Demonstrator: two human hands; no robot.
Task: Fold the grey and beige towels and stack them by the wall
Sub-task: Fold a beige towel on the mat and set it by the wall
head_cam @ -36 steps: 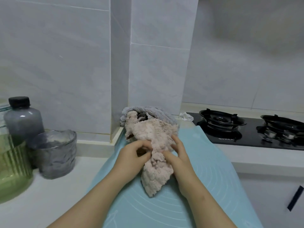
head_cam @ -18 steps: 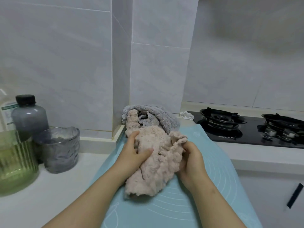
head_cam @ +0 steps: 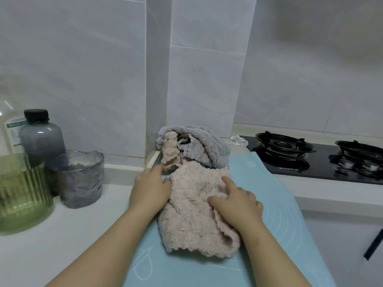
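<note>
A fluffy beige towel [head_cam: 192,214] lies crumpled on the light blue mat [head_cam: 275,204], its far end running up into the pile by the wall. A grey towel [head_cam: 205,146] sits bunched against the tiled wall corner, wrapped round that beige end. My left hand [head_cam: 150,189] lies at the beige towel's left edge, fingers pointing toward the wall. My right hand [head_cam: 236,201] rests flat on the towel's right side, index finger stretched forward and thumb spread. Neither hand visibly pinches the cloth.
On the white counter at left stand a green ribbed glass jar [head_cam: 22,191], a grey textured glass cup [head_cam: 80,179] and a dark-capped grey bottle [head_cam: 41,135]. A black gas hob [head_cam: 310,154] lies at right, with a crumpled white scrap [head_cam: 240,140] near it.
The beige towel was held bunched between both hands; now it lies lower and flatter on the mat, with both hands spread at its sides.
</note>
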